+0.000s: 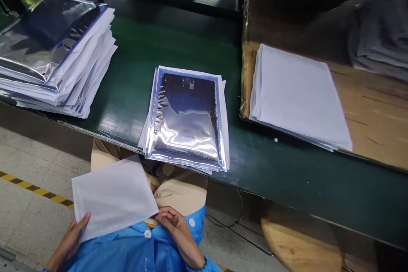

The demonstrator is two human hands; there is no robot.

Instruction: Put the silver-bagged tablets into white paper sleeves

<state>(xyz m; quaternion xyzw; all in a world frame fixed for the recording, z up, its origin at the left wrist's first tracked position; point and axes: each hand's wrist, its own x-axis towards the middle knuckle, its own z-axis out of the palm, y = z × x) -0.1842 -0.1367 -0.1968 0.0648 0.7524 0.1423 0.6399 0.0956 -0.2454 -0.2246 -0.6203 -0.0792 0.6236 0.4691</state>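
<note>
A flat white sleeve (111, 197), like a foam pouch, lies tilted above my lap. My left hand (75, 231) grips its lower left edge, thumb on top and the other fingers hidden beneath. At its right corner, the fingers of my right hand (170, 219) are curled and pinch the edge. In front of me on the green table, a dark flat panel in a clear shiny bag (188, 114) rests on white sheets or sleeves, overhanging the table edge slightly.
At the left stands a tall stack of white sleeves (92, 68) topped by shiny bagged dark panels (60, 29). White sleeves (296, 93) lie on brown cardboard (376, 114) at the right. The green table (127, 76) ends above my lap. A round wooden stool (302, 242) stands below.
</note>
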